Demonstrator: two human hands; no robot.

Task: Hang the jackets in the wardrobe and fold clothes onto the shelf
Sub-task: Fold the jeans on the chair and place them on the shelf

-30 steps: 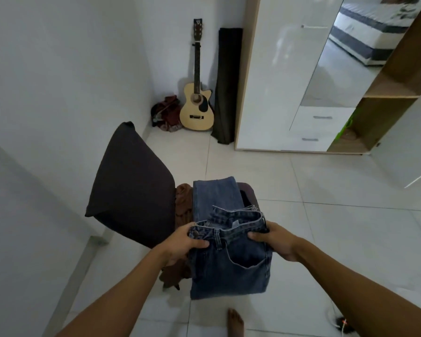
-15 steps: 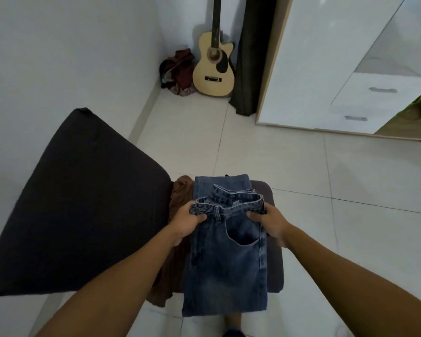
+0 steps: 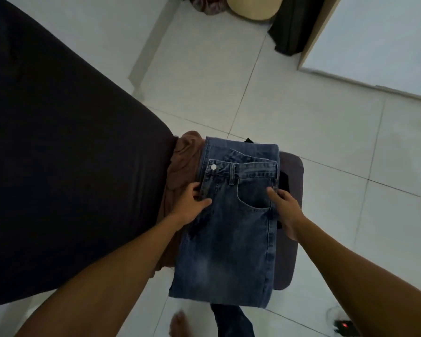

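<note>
Folded blue jeans (image 3: 231, 229) lie on the dark chair seat (image 3: 292, 210), waistband at the far end. My left hand (image 3: 192, 205) pinches the jeans' left edge below the button, thumb on top. At the right edge beside the front pocket, my right hand (image 3: 286, 210) holds the denim with its thumb on top and its fingers tucked down the side. A brown garment (image 3: 180, 169) lies bunched between the jeans and the big dark cushion (image 3: 58, 166). A black item (image 3: 284, 181) peeks out under the jeans on the right.
The white wardrobe (image 3: 374, 45) stands at the top right, with a dark cloth (image 3: 292, 25) and a guitar body (image 3: 253, 8) beside it. White tiled floor surrounds the chair. A bare foot (image 3: 180, 324) and a small device with a red light (image 3: 345, 327) are near the bottom.
The view has dropped closer to the chair. The jeans now lie flatter on the seat, and both hands have slid from the waistband down to the side edges.
</note>
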